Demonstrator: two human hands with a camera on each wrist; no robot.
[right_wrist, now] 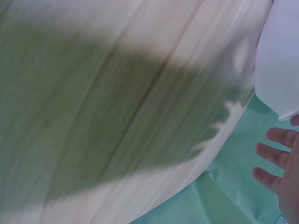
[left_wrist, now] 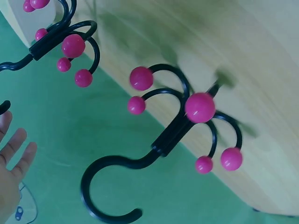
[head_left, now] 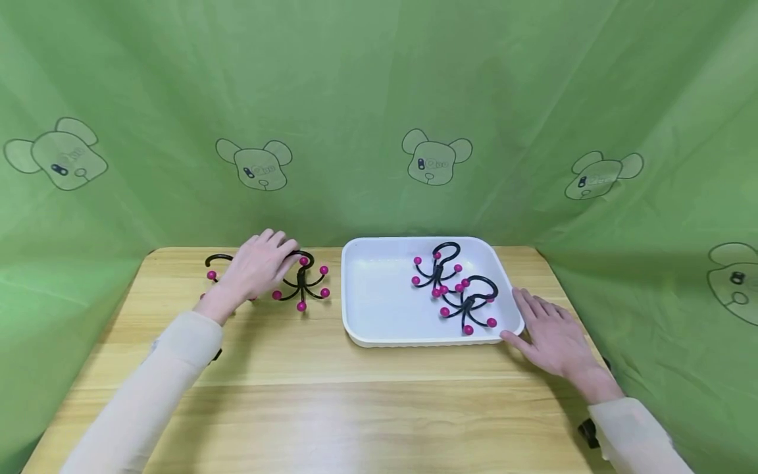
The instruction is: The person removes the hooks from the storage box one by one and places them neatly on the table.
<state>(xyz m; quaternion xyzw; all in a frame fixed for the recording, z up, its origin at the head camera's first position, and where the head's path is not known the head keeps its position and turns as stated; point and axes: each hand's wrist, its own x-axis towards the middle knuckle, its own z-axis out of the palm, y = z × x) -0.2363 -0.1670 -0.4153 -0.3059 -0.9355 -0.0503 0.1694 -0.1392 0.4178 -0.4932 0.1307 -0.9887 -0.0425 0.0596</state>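
My left hand [head_left: 257, 263] is over the back left of the table, thumb and forefinger at the hook of a black multi-arm hanger [head_left: 301, 280] tipped with pink balls. Whether they pinch it is hidden; the other fingers look straight and spread in the left wrist view. A second such hanger [left_wrist: 173, 135] stands left of it, partly behind that hand in the head view. Two more, one hanger [head_left: 438, 270] behind another hanger [head_left: 468, 304], are in the right half of a white tray [head_left: 379, 342]. My right hand [head_left: 553, 336] touches the tray's front right corner with extended fingers.
The wooden table [head_left: 331, 415] ends at a green curtain [head_left: 355, 99] printed with bear heads, which hangs behind it and on both sides. The tray stands near the table's back edge, just right of the hanger by my left hand.
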